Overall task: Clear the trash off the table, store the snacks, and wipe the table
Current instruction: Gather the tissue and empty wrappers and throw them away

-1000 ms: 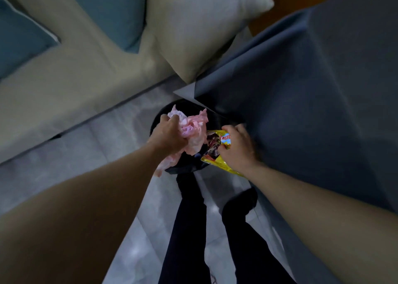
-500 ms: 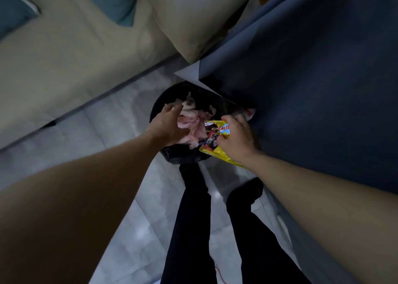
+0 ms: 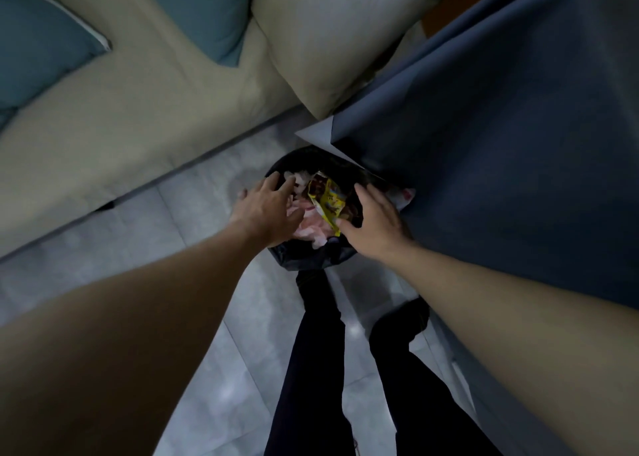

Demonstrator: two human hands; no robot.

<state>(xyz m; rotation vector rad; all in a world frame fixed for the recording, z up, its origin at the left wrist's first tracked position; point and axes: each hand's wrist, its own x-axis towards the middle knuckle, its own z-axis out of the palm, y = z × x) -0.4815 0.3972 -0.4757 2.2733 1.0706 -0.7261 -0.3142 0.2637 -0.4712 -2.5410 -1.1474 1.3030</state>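
Note:
A black trash bin (image 3: 304, 260) stands on the floor beside the corner of the table, which is draped in a dark blue cloth (image 3: 501, 151). Crumpled pink plastic (image 3: 311, 229) and a yellow snack wrapper (image 3: 328, 200) lie inside the bin. My left hand (image 3: 268, 208) hovers over the bin's left rim with fingers spread and holds nothing. On the right side of the bin, my right hand (image 3: 375, 225) is open too, its thumb next to the wrapper's lower end.
A beige sofa (image 3: 121, 117) with teal cushions (image 3: 41, 41) and a cream pillow (image 3: 332, 30) runs along the far left. My legs in dark trousers (image 3: 318, 369) stand on the grey tiled floor (image 3: 193, 220) just below the bin.
My left hand let the pink plastic drop into the bin and opened. The right hand released the yellow wrapper, which now lies in the bin.

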